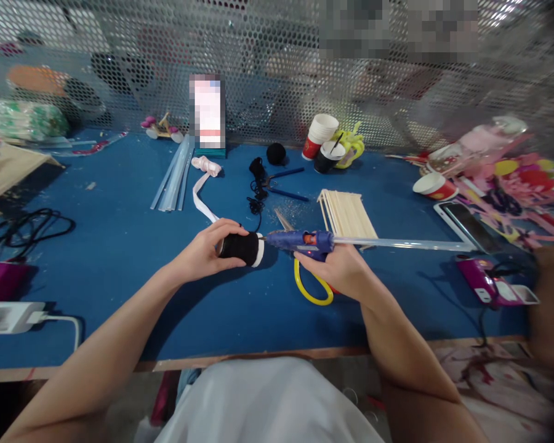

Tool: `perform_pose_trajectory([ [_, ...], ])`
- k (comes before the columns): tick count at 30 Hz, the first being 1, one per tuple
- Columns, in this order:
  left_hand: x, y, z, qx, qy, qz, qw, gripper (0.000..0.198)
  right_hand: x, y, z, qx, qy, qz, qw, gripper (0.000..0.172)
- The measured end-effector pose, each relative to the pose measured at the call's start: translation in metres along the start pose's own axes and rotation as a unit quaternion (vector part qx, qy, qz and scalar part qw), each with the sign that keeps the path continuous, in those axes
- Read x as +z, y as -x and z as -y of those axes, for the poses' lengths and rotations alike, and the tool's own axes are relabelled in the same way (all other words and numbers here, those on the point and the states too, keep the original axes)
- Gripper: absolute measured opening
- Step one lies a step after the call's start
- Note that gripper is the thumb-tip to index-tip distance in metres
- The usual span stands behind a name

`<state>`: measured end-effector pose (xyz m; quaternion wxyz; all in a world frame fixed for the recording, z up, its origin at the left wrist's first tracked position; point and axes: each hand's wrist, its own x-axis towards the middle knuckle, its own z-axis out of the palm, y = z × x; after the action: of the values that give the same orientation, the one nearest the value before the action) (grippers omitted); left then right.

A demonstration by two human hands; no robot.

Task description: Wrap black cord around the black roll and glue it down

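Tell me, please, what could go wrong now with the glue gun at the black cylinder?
1. The glue gun nozzle meets the white end of the black cylinder, close to the left hand holding it; hot glue could burn those fingers.
2. The long glue stick juts back past the wooden sticks toward the phone; a swing might knock them.
3. Yellow-handled scissors lie under the right hand; lowering it might catch them.

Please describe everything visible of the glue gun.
The glue gun is blue plastic with a small orange part on top. The right hand holds it level by the handle, nozzle pointing left at the white end of the black roll in the left hand. A long clear glue stick juts from its back.
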<state>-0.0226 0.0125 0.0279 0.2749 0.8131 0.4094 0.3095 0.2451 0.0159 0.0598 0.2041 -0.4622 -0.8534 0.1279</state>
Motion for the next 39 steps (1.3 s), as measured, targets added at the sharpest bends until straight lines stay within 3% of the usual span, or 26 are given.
perform_pose_trajectory([
  [3,0.000,0.000,0.001,0.003,-0.001,-0.001,1.000,0.045,0.002,0.002,-0.003,-0.006,0.008,-0.001,1.000,0.018],
  [6,0.001,0.000,0.001,-0.001,-0.003,-0.009,1.000,0.045,0.001,0.004,-0.006,-0.073,0.062,0.002,0.995,0.019],
  [10,0.002,0.000,0.001,-0.026,0.002,-0.016,1.000,0.044,-0.004,0.005,-0.004,-0.171,0.154,0.009,0.973,0.029],
  [18,0.002,-0.001,0.000,-0.052,-0.002,-0.023,0.998,0.046,-0.013,0.007,0.003,-0.277,0.271,-0.021,0.922,0.036],
  [24,0.002,-0.001,0.001,-0.064,-0.007,-0.021,0.998,0.046,-0.012,0.008,0.003,-0.292,0.305,-0.024,0.906,0.032],
  [31,0.003,0.000,0.002,-0.068,-0.008,-0.025,0.997,0.046,-0.013,0.007,0.004,-0.298,0.259,-0.035,0.918,0.030],
  [36,0.003,0.000,0.003,-0.051,-0.001,-0.029,0.998,0.046,-0.009,0.005,-0.001,-0.181,0.168,0.027,0.969,0.027],
  [39,0.003,0.000,0.003,-0.038,0.004,-0.038,0.999,0.046,-0.004,0.005,-0.003,-0.139,0.132,0.026,0.981,0.027],
])
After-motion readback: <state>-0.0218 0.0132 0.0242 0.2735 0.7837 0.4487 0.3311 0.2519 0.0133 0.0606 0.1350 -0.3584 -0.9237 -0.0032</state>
